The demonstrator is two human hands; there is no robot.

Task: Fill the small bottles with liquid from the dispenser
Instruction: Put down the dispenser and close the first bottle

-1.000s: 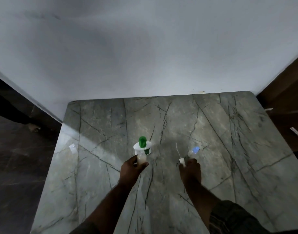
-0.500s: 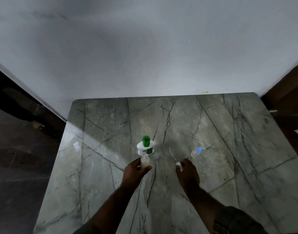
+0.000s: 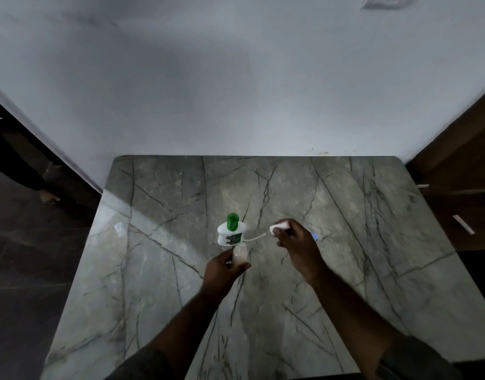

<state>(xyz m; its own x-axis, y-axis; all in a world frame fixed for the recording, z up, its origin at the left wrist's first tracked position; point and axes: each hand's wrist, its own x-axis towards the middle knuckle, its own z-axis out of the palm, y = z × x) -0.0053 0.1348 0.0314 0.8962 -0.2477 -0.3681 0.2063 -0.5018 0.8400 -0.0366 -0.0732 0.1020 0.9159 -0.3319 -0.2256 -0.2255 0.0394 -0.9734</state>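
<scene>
On the marble table (image 3: 345,242), my left hand (image 3: 220,272) grips a small bottle (image 3: 240,254) just below the green-topped dispenser (image 3: 231,231); my right hand (image 3: 296,242) pinches its cap with dip tube (image 3: 277,226). Looks like recapping's next: thread the tube in carefully.
</scene>
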